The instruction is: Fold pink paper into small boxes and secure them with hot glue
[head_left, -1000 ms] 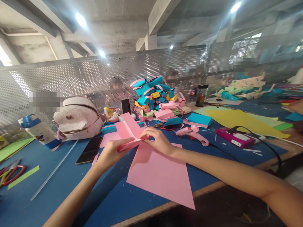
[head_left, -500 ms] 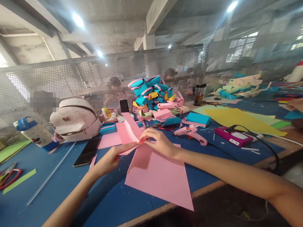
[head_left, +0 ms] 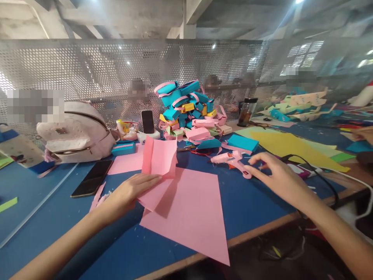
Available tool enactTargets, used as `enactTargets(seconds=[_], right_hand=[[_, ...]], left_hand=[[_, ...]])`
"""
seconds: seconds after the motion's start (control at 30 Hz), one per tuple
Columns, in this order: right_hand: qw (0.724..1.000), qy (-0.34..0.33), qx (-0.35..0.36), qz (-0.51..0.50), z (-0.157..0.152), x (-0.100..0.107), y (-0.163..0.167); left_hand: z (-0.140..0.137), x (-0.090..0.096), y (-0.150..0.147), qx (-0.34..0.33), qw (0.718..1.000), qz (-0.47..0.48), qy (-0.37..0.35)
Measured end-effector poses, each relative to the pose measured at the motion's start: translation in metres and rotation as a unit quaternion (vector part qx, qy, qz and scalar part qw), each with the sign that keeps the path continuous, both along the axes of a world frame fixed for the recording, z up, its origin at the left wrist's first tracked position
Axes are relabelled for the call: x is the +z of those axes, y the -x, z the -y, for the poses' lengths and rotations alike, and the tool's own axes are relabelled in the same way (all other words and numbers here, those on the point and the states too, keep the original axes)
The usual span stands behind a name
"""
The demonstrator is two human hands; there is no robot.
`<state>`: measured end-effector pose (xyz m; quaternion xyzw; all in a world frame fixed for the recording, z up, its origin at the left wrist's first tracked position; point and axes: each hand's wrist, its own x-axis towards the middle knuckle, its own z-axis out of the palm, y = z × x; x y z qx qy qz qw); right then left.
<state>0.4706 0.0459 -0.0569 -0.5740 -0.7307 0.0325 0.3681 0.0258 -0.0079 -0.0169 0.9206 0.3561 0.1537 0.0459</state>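
My left hand (head_left: 140,186) grips a folded pink paper (head_left: 160,157) at its near left side, fingers stretched over the crease; the thumb is hidden. The paper has raised flaps and casts a shadow on a flat pink sheet (head_left: 192,214) lying below it. My right hand (head_left: 276,175) is open, thumb and fingers curved apart, at the handle end of a pink glue gun (head_left: 231,159). The glue gun lies on its side on the blue table (head_left: 247,210); I cannot tell whether the fingertips touch it.
A heap of blue, pink and yellow paper boxes (head_left: 186,105) rises at the back. On the left are a black phone (head_left: 91,179), a white backpack (head_left: 75,136) and a bottle (head_left: 26,151). Yellow sheets (head_left: 285,146) and a black cable (head_left: 326,175) lie on the right.
My right hand has let go of the pink paper and moved right to the glue gun. My left hand still has the paper, whose flaps now stand more open. The view has shifted slightly.
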Motion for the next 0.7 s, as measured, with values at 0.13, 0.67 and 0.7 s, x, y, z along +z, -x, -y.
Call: enactTargets(seconds=[0.13, 0.67, 0.7], right_hand=[[0.993, 0.115, 0.031, -0.01, -0.025, -0.005, -0.007], [0.91, 0.271, 0.263, -0.17, -0.016, 0.035, 0.071], [0.89, 0.285, 0.308, -0.177, -0.017, 0.035, 0.081]], left_hand=[[-0.002, 0.005, -0.004, -0.001, 1.0, -0.023, -0.013], [0.0, -0.008, 0.008, 0.079, 0.98, -0.05, -0.173], [-0.001, -0.009, 0.008, 0.082, 0.98, -0.044, -0.177]])
